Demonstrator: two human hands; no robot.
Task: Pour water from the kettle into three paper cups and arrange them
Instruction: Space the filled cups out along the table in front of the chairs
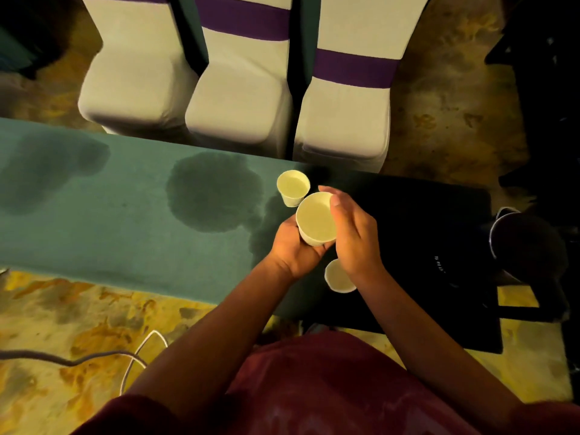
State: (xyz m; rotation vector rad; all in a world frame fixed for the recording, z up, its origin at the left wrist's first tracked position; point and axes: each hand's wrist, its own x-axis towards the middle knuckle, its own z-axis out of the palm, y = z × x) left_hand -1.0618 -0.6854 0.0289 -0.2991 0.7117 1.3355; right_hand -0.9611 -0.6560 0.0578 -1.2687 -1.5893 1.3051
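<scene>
Both hands, left [290, 246] under and right [353, 233] beside, clasp a pale round paper cup [315, 218] upright at centre frame, mouth up, contents unclear. Behind it stands a second paper cup [293, 187]; a third cup [339, 276] sits half hidden below the right wrist. Dark wet patches [213, 191] stain the green-clothed table [94, 215]. A dark kettle [530, 243] stands at right.

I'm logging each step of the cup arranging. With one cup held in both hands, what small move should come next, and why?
Probably lower the held cup onto the green tablecloth beside the far cup. Both the left hand and right hand grip it above the table, while the far cup and the near cup already stand there, so only this one remains unplaced.
</scene>
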